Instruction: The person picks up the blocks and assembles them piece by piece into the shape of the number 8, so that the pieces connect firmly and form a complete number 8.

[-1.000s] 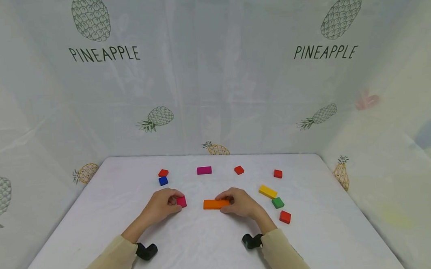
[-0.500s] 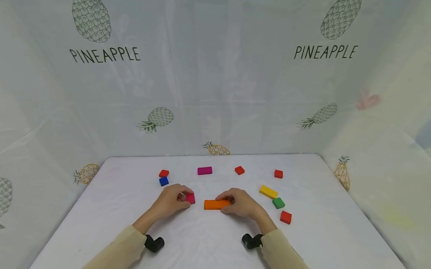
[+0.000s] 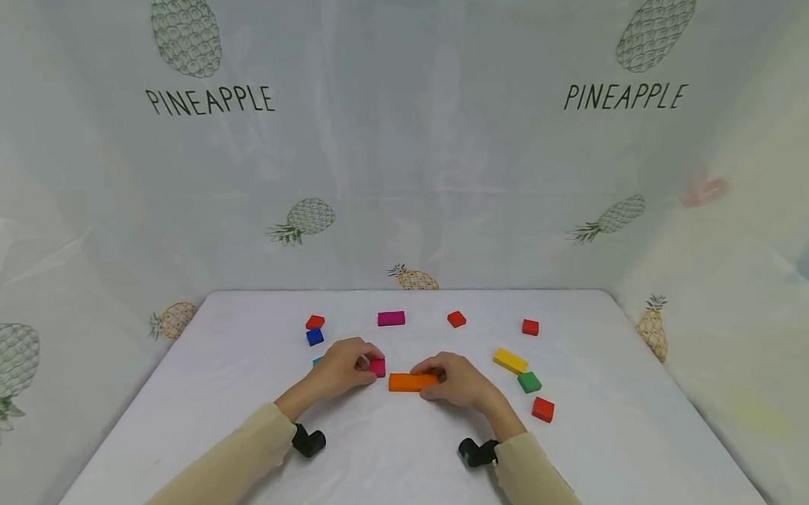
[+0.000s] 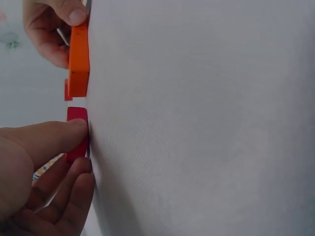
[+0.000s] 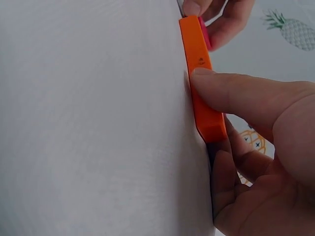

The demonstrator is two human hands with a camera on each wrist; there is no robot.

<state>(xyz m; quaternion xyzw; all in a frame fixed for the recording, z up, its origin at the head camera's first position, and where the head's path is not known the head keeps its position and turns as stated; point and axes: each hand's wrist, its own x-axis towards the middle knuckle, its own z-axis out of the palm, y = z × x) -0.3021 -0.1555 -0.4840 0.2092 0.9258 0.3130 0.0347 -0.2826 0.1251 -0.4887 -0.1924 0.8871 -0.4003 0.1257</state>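
My left hand (image 3: 345,365) pinches a small crimson block (image 3: 378,368) between thumb and fingers, down at the white tabletop. In the left wrist view the thumb lies on the face of the crimson block (image 4: 77,114). My right hand (image 3: 458,381) grips a long orange block (image 3: 408,383) by its right end. The right wrist view shows the thumb pressed on the side of the orange block (image 5: 201,54), which lies flat on the table. A narrow gap separates the two blocks, the crimson one to the left. A teal block (image 3: 317,361) shows partly behind my left hand.
Along the back lie a red block (image 3: 315,322), a blue one (image 3: 315,336), a magenta one (image 3: 391,319) and two more red ones. Right of my right hand are a yellow block (image 3: 510,360), a green block (image 3: 530,382) and a red block (image 3: 543,409). A patterned curtain hangs behind.
My left hand has carried the crimson block rightward, close to the orange block's left end. The teal block has come into sight behind it. My right hand stays in place on the orange block.
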